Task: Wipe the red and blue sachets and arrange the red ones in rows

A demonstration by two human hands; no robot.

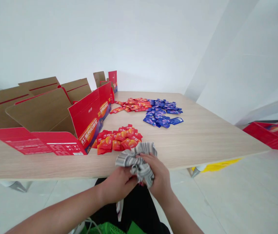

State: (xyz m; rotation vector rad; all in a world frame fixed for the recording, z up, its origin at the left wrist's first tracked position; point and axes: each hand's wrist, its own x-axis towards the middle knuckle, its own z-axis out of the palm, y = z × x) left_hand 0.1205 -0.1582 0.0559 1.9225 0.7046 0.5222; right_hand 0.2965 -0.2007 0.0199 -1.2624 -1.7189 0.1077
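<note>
A crumpled grey-and-white striped cloth (139, 161) is bunched between my two hands at the table's front edge. My left hand (120, 183) is closed on its lower left side, the thumb bent inward. On the right side, my right hand (158, 174) wraps its fingers over the cloth. A small dark red bit shows under the cloth between the hands; I cannot make out what it is. Just beyond the cloth lies a pile of red-orange sachets (119, 139).
Open red cardboard boxes (87, 120) stand on the left of the wooden table (202, 133). Farther back lie more red sachets (135, 104) beside a heap of blue sachets (163, 112). A red box (272, 135) is beyond the table's right edge, and something yellow (219, 165) is below it.
</note>
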